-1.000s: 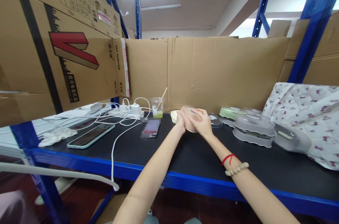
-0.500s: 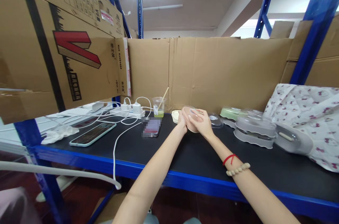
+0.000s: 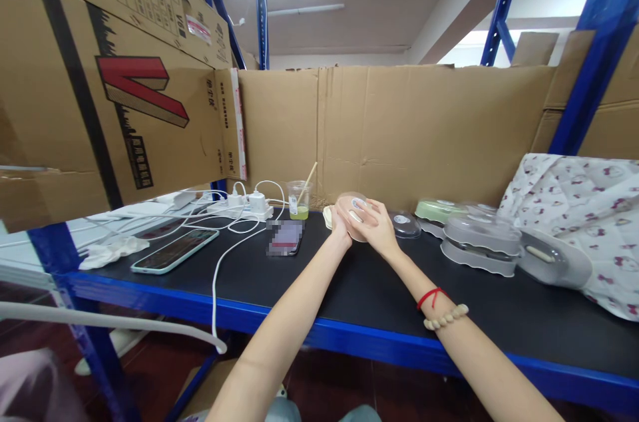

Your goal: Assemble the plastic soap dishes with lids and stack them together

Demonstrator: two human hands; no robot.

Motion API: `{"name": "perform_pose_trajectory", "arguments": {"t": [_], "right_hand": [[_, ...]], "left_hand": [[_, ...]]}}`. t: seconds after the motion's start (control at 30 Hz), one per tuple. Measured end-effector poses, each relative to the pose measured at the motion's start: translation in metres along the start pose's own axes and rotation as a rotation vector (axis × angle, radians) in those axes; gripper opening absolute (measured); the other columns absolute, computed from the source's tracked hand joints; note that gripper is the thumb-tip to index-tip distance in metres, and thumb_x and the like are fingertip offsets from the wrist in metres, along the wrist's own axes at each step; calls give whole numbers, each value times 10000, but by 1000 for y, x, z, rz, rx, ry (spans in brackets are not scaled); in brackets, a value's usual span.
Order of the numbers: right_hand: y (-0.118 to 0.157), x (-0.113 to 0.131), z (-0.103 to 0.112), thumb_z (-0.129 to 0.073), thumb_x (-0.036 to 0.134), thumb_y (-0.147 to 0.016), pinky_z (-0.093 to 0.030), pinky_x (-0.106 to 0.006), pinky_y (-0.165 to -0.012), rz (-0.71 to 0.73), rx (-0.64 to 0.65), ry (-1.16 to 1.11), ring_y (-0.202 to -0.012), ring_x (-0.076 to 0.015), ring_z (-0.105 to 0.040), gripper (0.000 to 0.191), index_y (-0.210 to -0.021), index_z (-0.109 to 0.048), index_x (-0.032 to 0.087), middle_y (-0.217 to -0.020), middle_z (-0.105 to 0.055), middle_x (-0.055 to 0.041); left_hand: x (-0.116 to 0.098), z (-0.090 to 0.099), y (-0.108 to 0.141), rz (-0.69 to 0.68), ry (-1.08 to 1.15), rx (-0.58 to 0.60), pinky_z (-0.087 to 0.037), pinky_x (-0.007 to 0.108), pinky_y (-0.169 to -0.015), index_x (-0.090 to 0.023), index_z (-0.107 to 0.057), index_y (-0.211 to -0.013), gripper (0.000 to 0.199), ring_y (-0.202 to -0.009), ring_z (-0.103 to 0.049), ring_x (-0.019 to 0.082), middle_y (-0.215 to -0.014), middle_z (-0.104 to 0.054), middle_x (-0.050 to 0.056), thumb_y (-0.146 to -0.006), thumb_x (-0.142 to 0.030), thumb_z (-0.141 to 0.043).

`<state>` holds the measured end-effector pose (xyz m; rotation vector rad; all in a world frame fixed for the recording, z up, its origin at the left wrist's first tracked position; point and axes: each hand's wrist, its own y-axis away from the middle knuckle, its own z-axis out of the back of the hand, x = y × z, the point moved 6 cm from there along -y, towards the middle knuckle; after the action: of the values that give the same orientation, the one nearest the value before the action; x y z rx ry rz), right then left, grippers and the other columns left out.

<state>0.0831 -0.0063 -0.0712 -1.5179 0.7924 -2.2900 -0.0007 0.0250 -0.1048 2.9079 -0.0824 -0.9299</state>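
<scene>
Both my hands are wrapped around a rounded pink plastic container with a clear lid, held just above the black tabletop. A small pale round sticker shows on its lid. My left hand grips its left and lower edge. From the right, my right hand has its fingers bent over the lid. A cream-coloured piece lies just behind my left hand, partly hidden by it. To the right of my right hand rests a clear lid-like piece with a round sticker.
Grey lidded containers and a green one stand at the right beside a patterned cloth. Left are a cup with a straw, two phones, a power strip and loose white cables. Cardboard walls the back.
Both hands have lifted the pink container slightly and shifted it a little left. Its lid and sticker now face the camera more. The camera view has shifted slightly.
</scene>
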Motion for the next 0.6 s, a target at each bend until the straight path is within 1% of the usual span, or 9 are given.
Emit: {"name": "perform_pose_trajectory", "arguments": {"t": [0.07, 0.17, 0.23, 0.3, 0.33, 0.4, 0.47, 0.53, 0.6], "right_hand": [[-1, -1, -1, -699, 373, -562, -355, -320, -1079, 5, 23, -33, -1151, -159, -487, 451, -997, -673, 258, -1236, -480, -22], [-3, -5, 2, -652, 429, -608, -336, -317, -1094, -39, 3, -77, -1182, -161, -463, 462, -1024, -651, 228, -1246, -474, -45], [-4, -10, 7, -597, 464, -658, -318, -325, -1108, -136, -50, -88, -1222, -166, -429, 534, -1129, -585, 211, -1269, -460, -67], [-2, -16, 9, -541, 490, -703, -387, -338, -1057, -293, -57, -112, -1217, -177, -439, 624, -1254, -468, 204, -1302, -441, -84], [0, -18, 8, -509, 502, -727, -456, -350, -982, -378, -16, -137, -1170, -188, -485, 646, -1294, -413, 206, -1298, -450, -93], [6, -19, 0, -429, 525, -779, -554, -341, -738, -532, 124, -209, -949, -193, -610, 631, -1320, -359, 209, -1207, -529, -113], [13, -15, -5, -378, 521, -816, -537, -280, -537, -617, 233, -284, -679, -154, -637, 593, -1310, -362, 194, -1046, -609, -120], [16, -9, -5, -389, 483, -832, -501, -218, -460, -638, 243, -344, -541, -108, -604, 547, -1284, -390, 176, -955, -634, -110], [15, -6, -1, -444, 438, -822, -489, -185, -435, -619, 184, -386, -523, -78, -590, 497, -1250, -430, 186, -990, -628, -93]], "left_hand": [[-3, -5, 7, 4, -19, 28, -499, 279, -644, -80, -565, -965, 601, -656, -616, 185, -781, -613, 115, -889, -571, -227], [-13, -10, 16, -95, -59, 30, -488, 251, -661, -97, -580, -894, 329, -580, -589, 141, -691, -605, 57, -873, -390, -433], [-16, -11, 18, -116, -65, 22, -490, 265, -690, -103, -587, -874, 278, -582, -589, 141, -683, -612, 51, -866, -342, -446], [-16, -12, 17, -102, -59, 39, -492, 288, -723, -99, -594, -854, 354, -635, -608, 164, -719, -628, 78, -880, -390, -394], [-16, -13, 17, -99, -59, 50, -491, 294, -737, -97, -597, -848, 386, -667, -616, 175, -741, -634, 90, -884, -411, -374], [-19, -11, 15, -132, -72, 38, -487, 286, -748, -104, -600, -847, 379, -701, -619, 178, -767, -640, 91, -881, -409, -377], [-22, -9, 14, -171, -98, -6, -486, 267, -723, -115, -600, -842, 338, -689, -614, 165, -769, -641, 76, -878, -383, -397], [-24, -7, 14, -197, -118, -52, -483, 247, -681, -120, -596, -820, 311, -652, -602, 146, -754, -637, 60, -879, -357, -404], [-26, -5, 15, -199, -157, -94, -476, 230, -640, -121, -597, -812, 296, -622, -589, 132, -734, -629, 47, -877, -349, -418]]}}
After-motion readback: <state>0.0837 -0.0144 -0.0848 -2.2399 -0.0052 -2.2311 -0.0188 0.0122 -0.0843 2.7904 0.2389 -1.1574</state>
